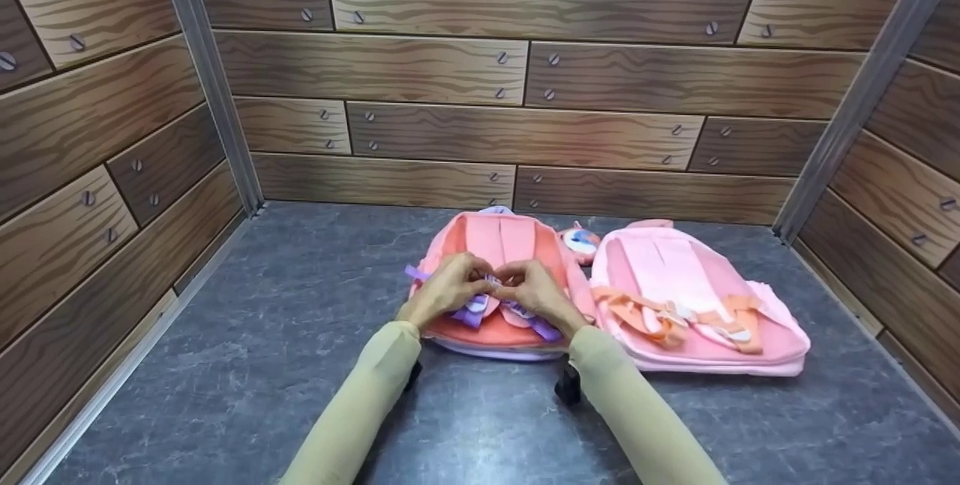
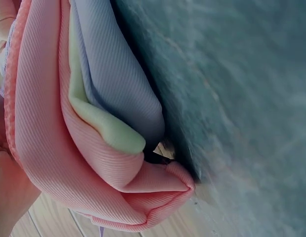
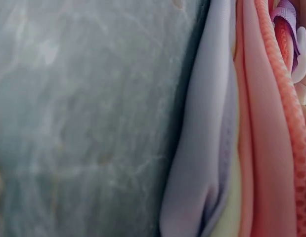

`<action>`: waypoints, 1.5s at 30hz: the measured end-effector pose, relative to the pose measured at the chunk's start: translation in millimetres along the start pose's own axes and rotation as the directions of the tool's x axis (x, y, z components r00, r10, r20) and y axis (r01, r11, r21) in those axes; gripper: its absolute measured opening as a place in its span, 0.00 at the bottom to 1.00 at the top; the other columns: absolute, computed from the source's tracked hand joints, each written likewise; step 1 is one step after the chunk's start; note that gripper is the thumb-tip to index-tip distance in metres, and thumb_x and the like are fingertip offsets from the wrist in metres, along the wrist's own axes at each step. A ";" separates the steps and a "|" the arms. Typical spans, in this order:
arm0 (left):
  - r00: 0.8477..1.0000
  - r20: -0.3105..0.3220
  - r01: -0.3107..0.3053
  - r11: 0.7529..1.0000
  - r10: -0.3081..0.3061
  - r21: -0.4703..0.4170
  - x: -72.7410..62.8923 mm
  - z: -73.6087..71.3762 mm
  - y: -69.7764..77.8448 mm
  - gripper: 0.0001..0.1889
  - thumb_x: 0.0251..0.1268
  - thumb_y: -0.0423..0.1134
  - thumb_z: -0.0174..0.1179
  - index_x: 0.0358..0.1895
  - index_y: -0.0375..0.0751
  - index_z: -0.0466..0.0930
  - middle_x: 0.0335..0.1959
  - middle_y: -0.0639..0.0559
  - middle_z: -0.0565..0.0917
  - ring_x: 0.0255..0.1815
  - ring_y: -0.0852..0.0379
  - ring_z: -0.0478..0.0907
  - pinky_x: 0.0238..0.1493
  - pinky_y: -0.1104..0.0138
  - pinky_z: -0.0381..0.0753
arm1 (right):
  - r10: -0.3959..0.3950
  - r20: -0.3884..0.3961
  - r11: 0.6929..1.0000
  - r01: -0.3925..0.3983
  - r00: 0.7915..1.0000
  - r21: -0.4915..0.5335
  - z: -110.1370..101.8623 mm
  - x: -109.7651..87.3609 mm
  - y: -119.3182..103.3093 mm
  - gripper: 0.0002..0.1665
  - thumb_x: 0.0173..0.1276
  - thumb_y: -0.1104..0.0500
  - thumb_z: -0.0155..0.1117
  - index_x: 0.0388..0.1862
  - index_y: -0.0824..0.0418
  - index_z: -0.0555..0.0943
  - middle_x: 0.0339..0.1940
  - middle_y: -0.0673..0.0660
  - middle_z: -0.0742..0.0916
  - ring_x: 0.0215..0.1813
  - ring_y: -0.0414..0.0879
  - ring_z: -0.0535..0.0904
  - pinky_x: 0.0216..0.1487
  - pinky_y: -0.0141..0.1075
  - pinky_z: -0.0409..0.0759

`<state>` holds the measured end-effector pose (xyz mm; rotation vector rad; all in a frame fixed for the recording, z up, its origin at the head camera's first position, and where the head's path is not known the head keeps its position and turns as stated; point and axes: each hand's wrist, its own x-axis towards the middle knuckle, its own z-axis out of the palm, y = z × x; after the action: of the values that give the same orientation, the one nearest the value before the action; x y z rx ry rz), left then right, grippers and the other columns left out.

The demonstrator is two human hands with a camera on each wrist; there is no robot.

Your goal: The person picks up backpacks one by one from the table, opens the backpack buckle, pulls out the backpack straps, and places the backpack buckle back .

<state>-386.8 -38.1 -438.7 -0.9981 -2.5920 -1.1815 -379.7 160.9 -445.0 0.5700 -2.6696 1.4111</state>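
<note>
A coral backpack [image 1: 480, 233] lies on the grey table, its shoulder-strap side up. Over its middle my left hand [image 1: 452, 288] and right hand [image 1: 538, 291] meet, fingertips close together. Between them they pinch a small pale buckle [image 1: 492, 281], partly hidden by the fingers. Purple webbing straps [image 1: 546, 329] fan out below both hands. In the left wrist view, the bag's pink side [image 2: 39, 98] shows beside part of my left hand [image 2: 14, 187]. A white plastic strap piece [image 3: 302, 54] and purple webbing [image 3: 286, 12] appear at the right wrist view's edge.
A light pink backpack [image 1: 694, 267] with orange straps [image 1: 746, 323] lies close on the right. Between the two bags, toward the back, sits a round plush charm [image 1: 580, 242]. Wood-patterned walls [image 1: 420, 64] enclose the grey tabletop [image 1: 262, 320] at the back and sides.
</note>
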 end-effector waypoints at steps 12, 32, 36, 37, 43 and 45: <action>0.996 0.036 0.075 0.996 -0.077 0.053 1.7 -6.3 5.2 0.13 0.64 0.35 0.75 0.48 0.32 0.90 0.38 0.45 0.89 0.38 0.57 0.79 0.44 0.62 0.81 | -0.036 0.042 0.999 0.037 0.998 -0.021 3.1 -1.8 3.1 0.10 0.69 0.58 0.77 0.43 0.63 0.91 0.34 0.52 0.90 0.36 0.40 0.80 0.43 0.33 0.78; 0.993 0.095 0.068 0.997 -0.065 -0.027 2.1 -11.3 -0.7 0.06 0.69 0.31 0.69 0.40 0.28 0.85 0.31 0.47 0.85 0.30 0.64 0.74 0.38 0.69 0.78 | -0.081 0.018 0.996 0.081 0.997 0.029 2.1 -1.0 8.0 0.13 0.67 0.65 0.75 0.49 0.70 0.88 0.39 0.60 0.91 0.40 0.44 0.83 0.46 0.35 0.81; 0.993 0.090 0.075 0.997 -0.073 -0.018 2.3 -12.3 0.5 0.07 0.68 0.32 0.70 0.40 0.30 0.85 0.30 0.50 0.84 0.31 0.63 0.74 0.38 0.68 0.78 | -0.094 0.009 0.995 0.094 0.995 0.021 2.2 -0.6 7.0 0.14 0.65 0.65 0.76 0.49 0.68 0.89 0.38 0.58 0.91 0.40 0.42 0.82 0.45 0.34 0.80; 0.993 0.089 0.077 0.997 -0.075 -0.015 2.4 -12.7 0.7 0.06 0.68 0.31 0.70 0.39 0.30 0.85 0.30 0.50 0.84 0.31 0.63 0.74 0.38 0.68 0.78 | -0.097 0.008 0.995 0.097 0.995 0.019 2.2 -0.5 6.9 0.14 0.65 0.65 0.76 0.49 0.68 0.89 0.38 0.57 0.90 0.39 0.42 0.81 0.44 0.34 0.80; 0.989 0.074 0.133 0.990 -0.129 -0.053 3.2 -16.1 2.4 0.04 0.70 0.29 0.67 0.40 0.30 0.88 0.28 0.49 0.86 0.24 0.65 0.75 0.30 0.72 0.75 | -0.077 -0.011 0.996 0.078 0.997 0.039 1.8 -0.3 7.4 0.14 0.64 0.66 0.77 0.49 0.69 0.90 0.36 0.57 0.90 0.39 0.40 0.81 0.45 0.33 0.81; 0.986 0.060 0.162 0.985 -0.158 -0.059 3.4 -16.5 3.6 0.04 0.70 0.29 0.67 0.40 0.31 0.89 0.28 0.49 0.87 0.23 0.65 0.75 0.30 0.72 0.75 | -0.069 -0.018 0.996 0.070 0.997 0.050 1.7 -0.4 7.3 0.15 0.64 0.67 0.77 0.49 0.69 0.89 0.37 0.58 0.90 0.39 0.40 0.81 0.45 0.33 0.82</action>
<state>-389.7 -46.4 -423.9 -0.8580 -2.7381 -1.2989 -381.7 163.4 -451.8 0.6462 -2.5816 1.4624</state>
